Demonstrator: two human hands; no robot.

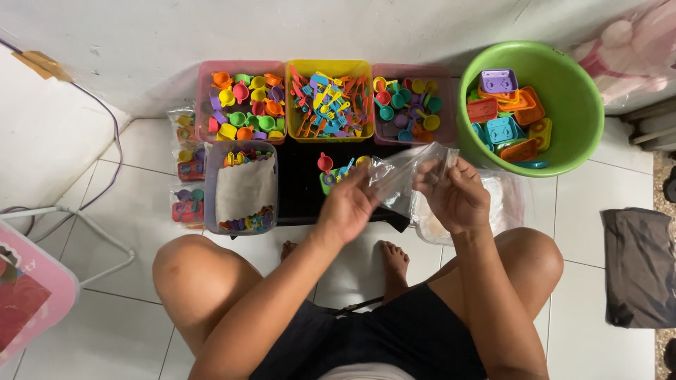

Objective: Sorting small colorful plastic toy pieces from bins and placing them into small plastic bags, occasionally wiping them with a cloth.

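Note:
My left hand point(346, 209) and my right hand point(456, 193) both grip a small clear plastic bag point(401, 174), held up between them over a black mat point(299, 183). Under the bag, a few small coloured toy pieces point(338, 171) lie on the mat. Whether the bag holds anything I cannot tell.
Along the wall stand a pink tray point(205, 91) of toy cups, a yellow tray point(329, 68) of toy utensils, another pink tray point(446, 119) and a green bucket point(577, 91) of toy stoves. A purple tub point(211, 204), filled packets point(186, 169) and clear bags point(510, 200) lie nearby.

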